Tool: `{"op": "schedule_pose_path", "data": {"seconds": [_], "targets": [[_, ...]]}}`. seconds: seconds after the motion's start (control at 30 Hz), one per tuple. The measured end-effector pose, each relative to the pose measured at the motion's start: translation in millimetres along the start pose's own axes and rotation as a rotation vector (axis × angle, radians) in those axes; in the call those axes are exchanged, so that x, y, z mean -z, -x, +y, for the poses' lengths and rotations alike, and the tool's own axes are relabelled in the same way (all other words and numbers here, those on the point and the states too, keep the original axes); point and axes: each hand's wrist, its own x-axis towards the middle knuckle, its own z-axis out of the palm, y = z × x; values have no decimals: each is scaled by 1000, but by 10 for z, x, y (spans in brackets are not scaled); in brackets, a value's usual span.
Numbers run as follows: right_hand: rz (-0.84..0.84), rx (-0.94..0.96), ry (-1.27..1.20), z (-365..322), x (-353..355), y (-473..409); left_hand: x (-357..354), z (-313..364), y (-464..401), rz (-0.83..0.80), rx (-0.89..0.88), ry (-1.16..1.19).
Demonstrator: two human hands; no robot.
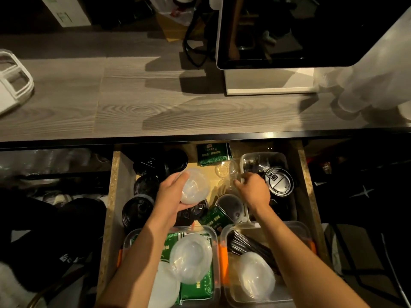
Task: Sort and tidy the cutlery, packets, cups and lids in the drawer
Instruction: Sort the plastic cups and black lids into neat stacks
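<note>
Fingers: we see our left hand (172,194) with its fingers (178,177) curled round a translucent lid stack (195,188), held above the middle of the drawer (115,174); our right hand (253,191) reaches toward clear cups (225,168), fingers (239,185) bent, though we cannot tell whether they pinch anything.
Far left: a white plastic frame (13,81) lies on the wood-grain surface (111,96) above the drawer.
Drawer, left side: black lids (155,163) are piled at the back-left corner, with more black lids (136,210) nearer us along the left wall.
Near-left tub: a clear tub (213,238) holds green packets (195,287) with a translucent lid pile (191,254) on top; our left forearm crosses over it.
Drawer, middle: a green packet (212,153) lies at the back, another green packet (214,218) below our right hand, beside a dark-topped lid (229,206).
Near-right tub: a second clear tub (304,232) holds black cutlery (244,244) and a translucent lid (258,274).
Back-right tray: a clear tray (262,155) holds dark cutlery pieces and a black round lid (279,182), just right of our right hand.
Upper right: a white machine (266,81) stands on the surface, with a blurred clear cup stack (367,85) beside it.
</note>
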Motion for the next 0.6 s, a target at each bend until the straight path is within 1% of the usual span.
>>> {"op": "schedule_pose_path", "data": {"seconds": [0.07,0.1,0.17,0.23,0.33,0.4,0.47,0.53,0.6], "targets": [[-33,-6,146,10,-83,-73,31,-16,2,-4,14,10],[-42,-16,167,11,-118,-90,38,-22,12,-5,28,34],[-13,-11,130,10,-152,-74,48,-28,34,-4,53,93],[33,27,9,-26,-91,19,40,-16,60,10,62,126],[89,112,-295,-152,133,312,-6,36,121,11,57,141],[158,211,-412,-230,332,547,-64,80,195,1,42,141],[220,350,-457,-296,526,759,-147,135,300,-12,19,133],[262,521,-472,-358,692,952,-256,197,437,-26,20,116],[272,689,-428,-395,838,1112,-372,254,598,-42,36,139]]}}
